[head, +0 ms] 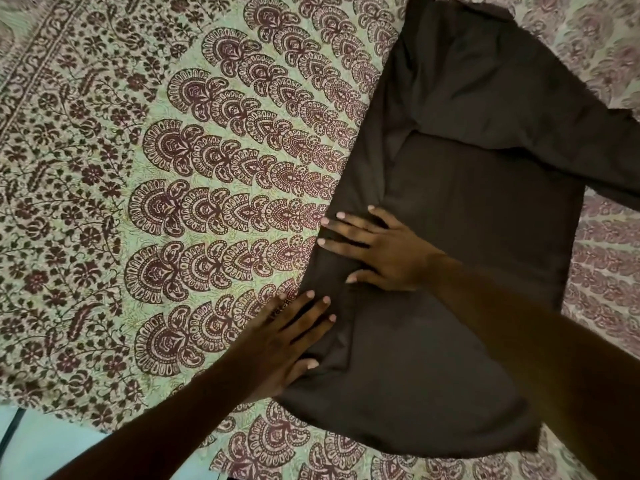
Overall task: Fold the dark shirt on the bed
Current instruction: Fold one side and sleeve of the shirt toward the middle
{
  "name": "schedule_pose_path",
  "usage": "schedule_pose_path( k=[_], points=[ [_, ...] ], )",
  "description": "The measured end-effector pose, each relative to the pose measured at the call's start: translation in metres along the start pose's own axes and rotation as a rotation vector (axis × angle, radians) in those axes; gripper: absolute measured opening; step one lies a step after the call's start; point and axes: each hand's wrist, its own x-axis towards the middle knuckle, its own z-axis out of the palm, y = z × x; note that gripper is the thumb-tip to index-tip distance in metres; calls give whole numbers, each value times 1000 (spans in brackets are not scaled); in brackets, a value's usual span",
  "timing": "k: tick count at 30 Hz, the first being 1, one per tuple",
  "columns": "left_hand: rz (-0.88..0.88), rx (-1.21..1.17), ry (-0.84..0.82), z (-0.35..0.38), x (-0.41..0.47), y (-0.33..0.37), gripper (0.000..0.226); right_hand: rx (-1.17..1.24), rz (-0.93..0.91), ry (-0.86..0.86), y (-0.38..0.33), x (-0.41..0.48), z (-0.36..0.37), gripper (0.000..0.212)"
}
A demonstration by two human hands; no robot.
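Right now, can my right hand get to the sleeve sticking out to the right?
Probably yes: the right hand lies flat on the shirt, holding nothing, and only smooth cloth lies between it and the sleeve.

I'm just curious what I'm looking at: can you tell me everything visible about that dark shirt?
The dark shirt is plain, brownish black, of soft cloth with light creases. It lies flat on the patterned bedspread, partly folded: its left side looks turned inward, while one sleeve spreads out to the right. The left hand and right hand both press flat, fingers straight, on its left edge.
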Motion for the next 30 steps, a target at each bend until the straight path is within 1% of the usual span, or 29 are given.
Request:
schedule_pose_path(
  k=[1, 4, 5, 6, 7, 9, 10, 11, 12, 13, 15, 17, 20, 21, 22, 24, 26, 30],
  points=[
    [9, -2, 3, -1, 1, 0, 72, 12, 60, 17, 8, 1, 3, 72],
    [60, -15, 42, -9, 12, -3, 68, 67, 350, 80, 32, 7, -2, 73],
    [71, -35, 76, -14, 20, -5, 63, 65, 386, 98, 39, 11, -5, 74],
    [64, -64, 115, -19, 31, -8, 56, 44, 374, 116, 44, 15, -8, 74],
    [34, -99, 158, -24, 45, -12, 48, 6, 324, 127, 47, 19, -9, 73],
    [-84, -159, 236, -33, 79, -23, 42, -63, 159, 115, 56, 25, -10, 67],
    [-164, -173, 242, -38, 94, -29, 47, -70, 102, 98, 61, 27, -9, 65],
    [-235, -171, 214, -42, 110, -37, 58, -65, 90, 77, 69, 27, -7, 63],
    [-278, -159, 163, -44, 122, -45, 72, -49, 126, 65, 77, 28, -6, 63],
    [-282, -141, 111, -46, 132, -52, 84, -26, 190, 62, 85, 28, -5, 63],
    [-227, -106, 33, -47, 146, -63, 93, 31, 315, 62, 104, 29, -8, 64],
    [-198, -79, 15, -49, 158, -68, 89, 55, 363, 39, 124, 32, -12, 64],
    [-215, -61, 146, -57, 186, -74, 70, 21, 344, 24, 144, 38, -20, 66],
    [-234, -63, 184, -59, 197, -77, 67, 19, 347, 34, 150, 40, -23, 68],
    [-258, -70, 191, -59, 206, -80, 69, 22, 356, 56, 155, 42, -26, 70],
    [-305, -87, 141, -55, 216, -84, 79, 29, 372, 100, 165, 43, -30, 72],
    [-318, -102, 114, -45, 218, -84, 84, 36, 390, 110, 177, 44, -33, 71],
    [-325, -135, 98, -40, 218, -83, 84, 119, 551, 121, 208, 54, -36, 72]
  ],
)
